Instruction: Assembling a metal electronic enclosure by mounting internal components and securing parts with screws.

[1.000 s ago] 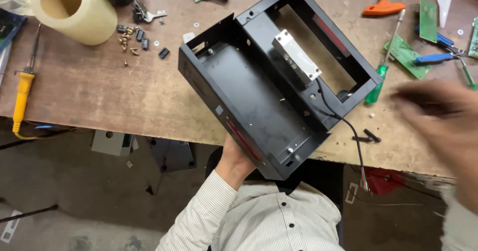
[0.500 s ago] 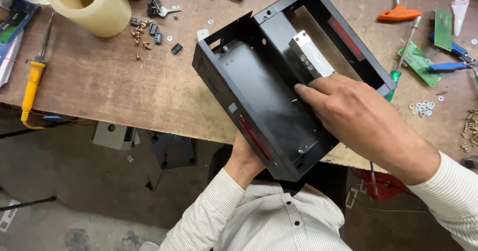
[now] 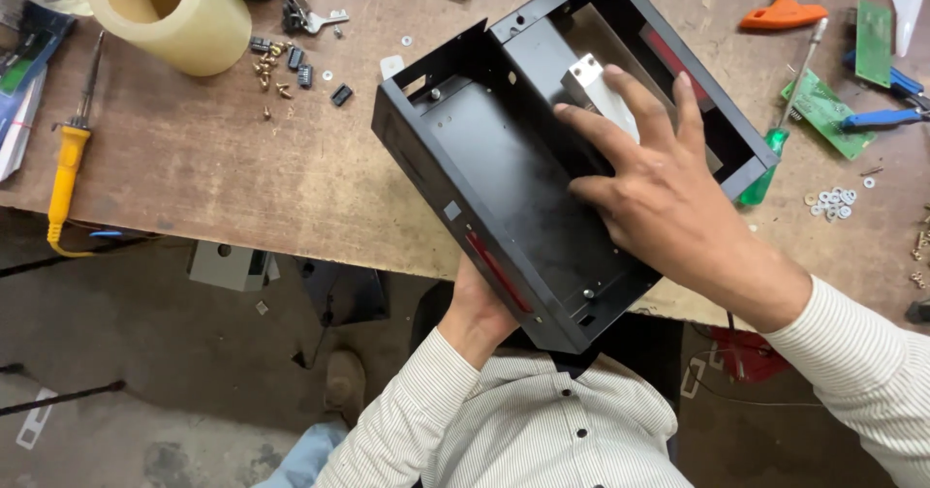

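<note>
On the worn wooden bench [image 3: 242, 168], a tilted black metal box [image 3: 504, 188] overhung the near edge, left hand [image 3: 480, 304] gripping it from beneath, right hand [image 3: 659, 188] spread flat inside with fingers apart over a silver block [image 3: 596, 81], tape roll [image 3: 170, 9] far left.

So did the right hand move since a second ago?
Yes. The right hand came in from the right edge, past the green screwdriver, and now lies spread inside the black box, fingers toward the metal block.
</note>
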